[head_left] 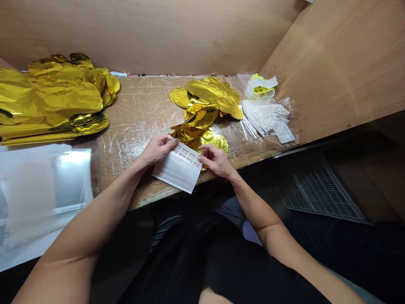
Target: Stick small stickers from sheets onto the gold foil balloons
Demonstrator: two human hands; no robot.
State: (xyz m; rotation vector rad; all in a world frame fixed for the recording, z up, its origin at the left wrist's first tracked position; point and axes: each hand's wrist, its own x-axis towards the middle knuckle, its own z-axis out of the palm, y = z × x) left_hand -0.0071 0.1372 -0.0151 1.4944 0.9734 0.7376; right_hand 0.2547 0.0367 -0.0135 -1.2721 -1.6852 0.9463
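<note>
Both my hands hold a clear flat plastic bag (177, 169) with a printed strip along its top edge, at the front edge of the wooden table (139, 109). My left hand (157, 149) pinches the bag's upper left corner. My right hand (216, 160) pinches the upper right end by the printed strip. Just behind the bag lies a crumpled gold foil balloon (198, 126), with more flat gold foil balloons (215, 95) behind it.
A large heap of gold foil balloons (53, 97) lies at the far left. A stack of clear plastic bags (41, 185) sits at the near left. White sticks in a plastic bag (264, 117) and a yellow tape roll (261, 88) lie at the right, by the wooden side wall.
</note>
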